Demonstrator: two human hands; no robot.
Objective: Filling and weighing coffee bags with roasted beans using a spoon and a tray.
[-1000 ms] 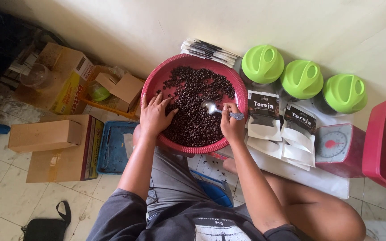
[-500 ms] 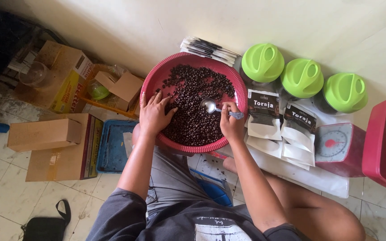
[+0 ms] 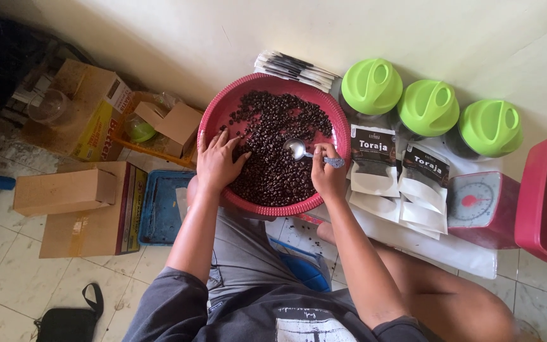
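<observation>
Head camera looks straight down: the right hand [image 3: 328, 179] pinches the handle of a metal spoon [image 3: 305, 152], whose bowl sits on the coffee beans [image 3: 276, 158] heaped in a round red tray [image 3: 223, 111] on the person's lap. The left hand [image 3: 217, 163] lies open, fingers spread, flat on the beans by the tray's left rim. Just right of the tray lie black-and-white pouches [image 3: 375, 161], with three green-lidded jars [image 3: 428, 107] behind them and a red kitchen scale [image 3: 481, 206] beside them.
</observation>
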